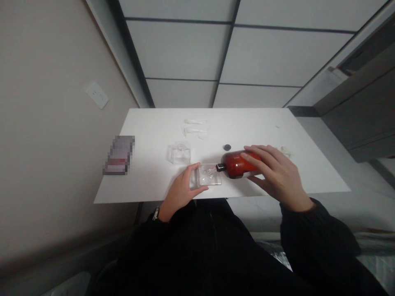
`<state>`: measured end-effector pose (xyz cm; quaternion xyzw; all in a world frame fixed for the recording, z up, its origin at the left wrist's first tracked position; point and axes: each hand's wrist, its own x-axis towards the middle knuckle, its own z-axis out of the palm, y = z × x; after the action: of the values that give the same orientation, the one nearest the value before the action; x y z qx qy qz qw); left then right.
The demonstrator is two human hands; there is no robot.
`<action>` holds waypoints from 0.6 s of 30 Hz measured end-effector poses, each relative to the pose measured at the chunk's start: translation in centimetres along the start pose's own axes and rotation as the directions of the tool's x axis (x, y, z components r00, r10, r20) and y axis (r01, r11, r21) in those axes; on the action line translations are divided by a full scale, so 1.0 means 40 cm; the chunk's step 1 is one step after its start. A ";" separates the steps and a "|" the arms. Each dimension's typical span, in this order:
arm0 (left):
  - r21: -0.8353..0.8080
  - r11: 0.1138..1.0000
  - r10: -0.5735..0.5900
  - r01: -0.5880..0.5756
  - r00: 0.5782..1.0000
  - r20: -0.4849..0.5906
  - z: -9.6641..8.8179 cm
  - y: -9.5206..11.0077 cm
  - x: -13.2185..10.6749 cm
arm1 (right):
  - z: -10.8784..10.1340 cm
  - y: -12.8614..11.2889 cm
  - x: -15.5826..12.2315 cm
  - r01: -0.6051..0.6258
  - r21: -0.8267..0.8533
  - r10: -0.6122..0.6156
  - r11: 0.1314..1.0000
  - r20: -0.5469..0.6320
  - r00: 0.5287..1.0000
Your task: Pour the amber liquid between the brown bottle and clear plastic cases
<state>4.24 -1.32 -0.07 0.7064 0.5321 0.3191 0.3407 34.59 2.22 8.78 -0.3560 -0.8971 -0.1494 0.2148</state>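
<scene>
My right hand (pixel 274 172) is wrapped round a reddish-brown bottle (pixel 236 165), which it holds tipped on its side with the dark neck pointing left. The bottle's mouth is over a clear square container (pixel 210 176) near the table's front edge. Clear liquid seems to show at the mouth and inside this container. My left hand (pixel 182 187) grips the container's left side between thumb and fingers. Just behind it stands a second clear square container (pixel 181 154). A black cap (pixel 227 147) lies on the table behind the bottle.
On the white table (pixel 148 176), clear plastic-wrapped tubes (pixel 196 127) lie toward the back. A blurred-out flat item (pixel 119 155) is at the left edge. Small pale bits (pixel 285 151) lie beyond my right hand. A wall stands close on the left, and panelled doors (pixel 185 49) rise behind.
</scene>
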 end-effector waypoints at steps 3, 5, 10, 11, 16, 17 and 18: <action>0.000 1.000 -0.001 0.001 1.000 0.002 0.000 -0.002 0.001 | -0.002 0.002 0.002 0.012 -0.001 -0.012 1.000 -0.004 1.000; 0.002 1.000 0.001 -0.001 1.000 0.003 0.000 -0.002 0.001 | -0.003 0.004 0.004 0.019 -0.002 -0.019 1.000 -0.013 1.000; -0.002 1.000 0.001 -0.001 1.000 0.003 0.000 0.001 0.002 | -0.005 0.008 0.002 0.019 0.006 -0.019 1.000 -0.018 1.000; -0.002 1.000 -0.002 0.002 1.000 0.004 -0.001 0.002 0.002 | -0.006 0.009 0.001 0.020 0.004 -0.020 1.000 -0.013 1.000; -0.006 1.000 -0.005 0.005 1.000 0.013 -0.003 0.004 0.002 | -0.010 0.012 0.001 0.012 -0.002 -0.012 1.000 -0.007 1.000; -0.005 1.000 -0.005 0.005 1.000 0.013 -0.003 0.004 0.002 | -0.011 0.012 0.002 0.012 -0.005 -0.012 1.000 -0.008 1.000; -0.003 1.000 -0.005 0.005 1.000 0.011 -0.003 0.004 0.002 | -0.012 0.012 0.003 0.015 -0.010 -0.015 1.000 -0.009 1.000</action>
<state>4.25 -1.27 0.15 0.7062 0.5316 0.3149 0.3457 34.98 2.43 9.30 -0.3495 -0.8981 -0.1570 0.2157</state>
